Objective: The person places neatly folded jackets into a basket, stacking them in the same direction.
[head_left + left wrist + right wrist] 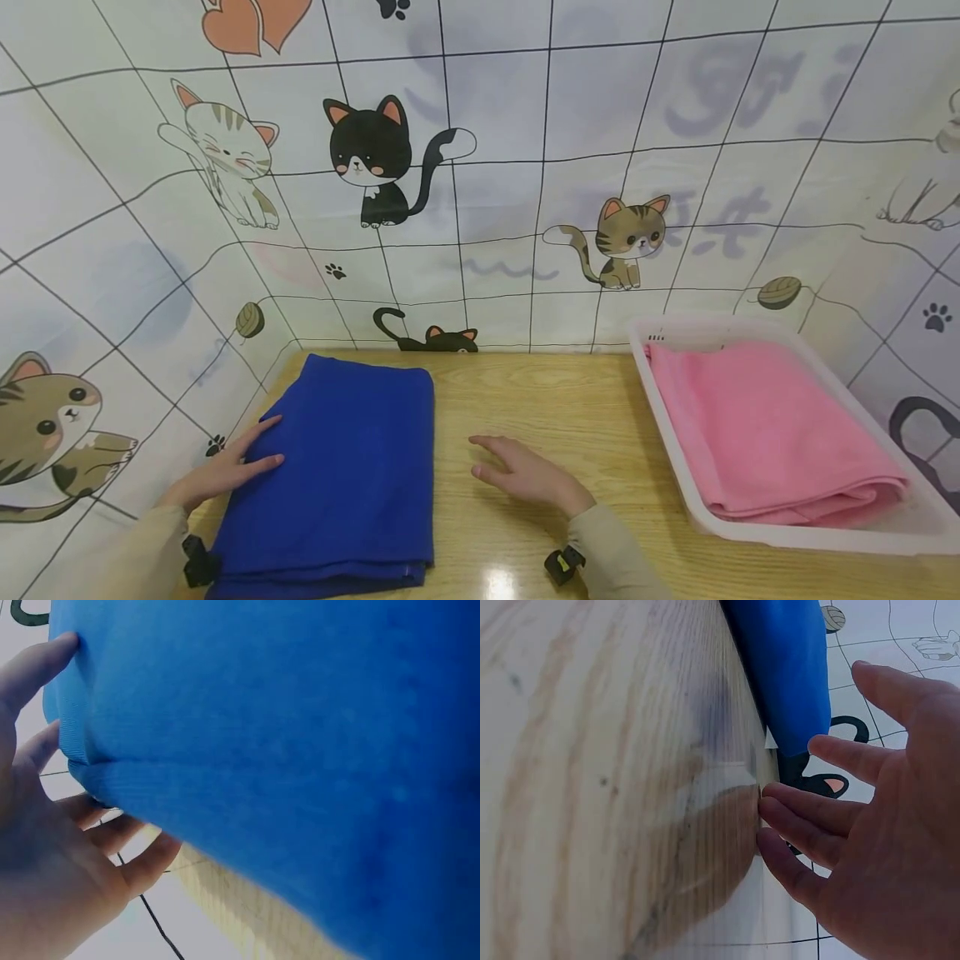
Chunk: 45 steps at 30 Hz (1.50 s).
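Observation:
A folded blue cloth point(345, 467) lies on the wooden table at the left. My left hand point(221, 473) is at its left edge, thumb and index finger touching the fabric. In the left wrist view the thumb rests on the blue cloth point(225, 712) and the other fingers spread along its side. My right hand point(528, 475) is to the right of the cloth, apart from it, fingers extended and holding nothing. The right wrist view shows those fingers low by the tabletop point(592, 787), with the cloth beyond them.
A white plastic basket point(675, 471) stands at the right of the table, with a folded pink cloth point(780, 433) inside. Behind and beside the wooden table point(525, 392) rise walls point(502, 192) covered in a cat-print grid pattern.

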Available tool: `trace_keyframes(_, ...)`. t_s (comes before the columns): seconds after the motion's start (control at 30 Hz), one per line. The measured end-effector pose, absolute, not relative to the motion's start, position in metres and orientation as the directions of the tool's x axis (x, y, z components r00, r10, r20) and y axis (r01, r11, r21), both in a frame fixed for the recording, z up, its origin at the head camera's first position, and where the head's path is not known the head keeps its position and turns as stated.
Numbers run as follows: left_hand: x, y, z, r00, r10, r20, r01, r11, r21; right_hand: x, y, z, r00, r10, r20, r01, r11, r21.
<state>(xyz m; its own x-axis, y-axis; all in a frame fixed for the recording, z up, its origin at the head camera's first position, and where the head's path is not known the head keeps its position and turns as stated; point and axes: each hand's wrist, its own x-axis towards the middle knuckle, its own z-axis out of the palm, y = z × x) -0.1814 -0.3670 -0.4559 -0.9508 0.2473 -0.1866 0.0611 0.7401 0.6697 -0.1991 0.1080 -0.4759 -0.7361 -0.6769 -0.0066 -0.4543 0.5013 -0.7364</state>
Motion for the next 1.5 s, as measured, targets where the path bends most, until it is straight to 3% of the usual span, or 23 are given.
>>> trace_keyframes(0.37, -0.184, -0.37, -0.45, -0.904, 0.269, -0.333, -0.057, 0.694, 0.718, -0.199, 0.108, -0.479, -0.73, -0.683, -0.011, -0.454, 0.497, -0.74)
trace_keyframes(0.8, -0.185, -0.353, -0.44, -0.877, 0.292, -0.38, -0.095, 0.672, 0.735, -0.202, 0.106, -0.475, -0.729, -0.684, 0.024, -0.463, 0.467, -0.753)
trace_keyframes(1.5, -0.185, -0.306, -0.448, -0.874, 0.368, -0.316, -0.009, 0.639, 0.769, -0.209, 0.104, -0.481, -0.746, -0.666, 0.023, -0.428, 0.451, -0.783)
